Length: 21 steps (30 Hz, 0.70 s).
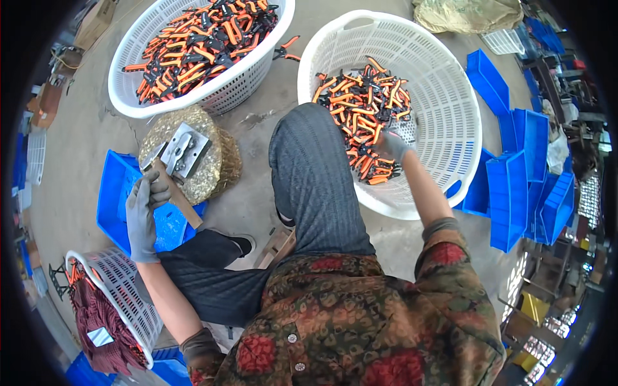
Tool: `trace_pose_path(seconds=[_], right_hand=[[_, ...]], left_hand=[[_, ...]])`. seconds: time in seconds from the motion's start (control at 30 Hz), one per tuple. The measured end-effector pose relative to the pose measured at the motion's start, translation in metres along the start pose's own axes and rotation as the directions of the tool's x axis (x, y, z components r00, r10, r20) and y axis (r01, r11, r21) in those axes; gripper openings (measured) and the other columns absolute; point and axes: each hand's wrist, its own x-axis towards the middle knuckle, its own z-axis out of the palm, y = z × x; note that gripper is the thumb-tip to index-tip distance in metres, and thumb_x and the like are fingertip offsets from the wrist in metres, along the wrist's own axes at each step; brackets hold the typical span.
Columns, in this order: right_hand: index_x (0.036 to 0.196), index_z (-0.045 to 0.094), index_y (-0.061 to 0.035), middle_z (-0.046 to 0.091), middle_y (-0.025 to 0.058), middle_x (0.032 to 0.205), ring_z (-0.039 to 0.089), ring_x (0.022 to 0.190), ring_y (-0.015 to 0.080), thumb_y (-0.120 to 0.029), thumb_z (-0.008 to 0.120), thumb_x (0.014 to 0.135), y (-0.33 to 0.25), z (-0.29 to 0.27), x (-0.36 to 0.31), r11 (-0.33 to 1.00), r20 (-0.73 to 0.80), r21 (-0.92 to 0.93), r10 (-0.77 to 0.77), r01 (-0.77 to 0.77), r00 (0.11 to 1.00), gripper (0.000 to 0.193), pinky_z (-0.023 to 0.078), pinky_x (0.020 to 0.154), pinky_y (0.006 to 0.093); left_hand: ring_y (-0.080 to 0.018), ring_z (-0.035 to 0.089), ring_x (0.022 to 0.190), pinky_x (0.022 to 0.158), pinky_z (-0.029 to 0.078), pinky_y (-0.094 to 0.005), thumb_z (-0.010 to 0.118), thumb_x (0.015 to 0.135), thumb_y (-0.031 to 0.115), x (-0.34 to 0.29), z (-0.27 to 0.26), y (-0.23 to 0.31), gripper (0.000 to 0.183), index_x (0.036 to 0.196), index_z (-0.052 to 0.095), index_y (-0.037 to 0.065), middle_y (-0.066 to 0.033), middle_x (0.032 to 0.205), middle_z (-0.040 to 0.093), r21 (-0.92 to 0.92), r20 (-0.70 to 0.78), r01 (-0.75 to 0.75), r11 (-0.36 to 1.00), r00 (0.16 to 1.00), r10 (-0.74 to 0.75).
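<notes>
My left hand, in a grey glove, is closed round the wooden handle of a hammer. The hammer's head end lies beside a metal fixture, which rests on a round stump-like block. My right hand, also gloved, reaches down into a large white plastic basket. It is at the edge of a heap of orange-and-black-handled pliers. Its fingers are partly hidden and blurred, so I cannot make out whether they grip a tool.
Another white basket at the far left is heaped with similar pliers. A blue bin stands beside the block. Near left, a white basket holds dark red checked cloth. Blue crates line the right, with a sack behind.
</notes>
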Motion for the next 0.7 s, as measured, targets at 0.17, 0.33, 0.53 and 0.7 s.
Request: trace_pose_path(seconds=[0.17, 0.33, 0.53, 0.7], right_hand=[[0.103, 0.053, -0.0033, 0.063, 0.0178, 0.096, 0.062, 0.086, 0.0314, -0.041, 0.046, 0.088, 0.025, 0.11, 0.041, 0.737, -0.147, 0.484, 0.6, -0.471, 0.787, 0.042, 0.049, 0.076, 0.0444], [0.108, 0.052, 0.0001, 0.063, 0.0182, 0.101, 0.061, 0.094, 0.0309, -0.037, 0.04, 0.09, 0.073, 0.133, 0.138, 0.753, -0.173, 0.53, 0.546, -0.39, 0.82, 0.043, 0.046, 0.086, 0.0476], [0.101, 0.055, 0.0004, 0.063, 0.0177, 0.104, 0.062, 0.091, 0.0309, -0.034, 0.035, 0.092, 0.203, 0.031, 0.157, 0.909, -0.434, 0.078, -0.339, 0.41, 0.835, 0.041, 0.045, 0.089, 0.0501], [0.092, 0.058, -0.0003, 0.064, 0.0114, 0.091, 0.063, 0.08, 0.0246, -0.026, 0.041, 0.092, 0.094, 0.081, 0.118, 0.885, -0.44, 0.451, 0.103, 0.12, 0.892, 0.031, 0.051, 0.077, 0.0392]], left_hand=[[-0.0106, 0.059, 0.07, 0.066, 0.047, -0.023, 0.043, 0.097, 0.029, 0.002, -0.002, -0.01, 0.037, 0.113, 0.054, -0.002, -0.0062, 0.083, 0.061, -0.002, -0.029, 0.03, 1.0, 0.999, -0.03], [-0.0115, 0.059, 0.07, 0.065, 0.048, -0.0235, 0.043, 0.097, 0.03, 0.004, -0.007, -0.01, 0.038, 0.113, 0.054, -0.002, -0.007, 0.082, 0.061, 0.031, -0.053, 0.057, 0.998, 0.997, -0.056], [-0.0111, 0.059, 0.071, 0.067, 0.048, -0.024, 0.043, 0.097, 0.031, 0.037, 0.027, -0.016, 0.039, 0.114, 0.054, -0.002, -0.0068, 0.084, 0.061, -0.054, 0.071, 0.016, 0.998, 0.997, -0.012], [-0.0116, 0.059, 0.071, 0.067, 0.048, -0.0242, 0.043, 0.097, 0.03, 0.006, -0.002, -0.005, 0.038, 0.112, 0.055, -0.003, -0.007, 0.083, 0.062, -0.037, -0.1, -0.005, 0.999, 0.995, 0.001]])
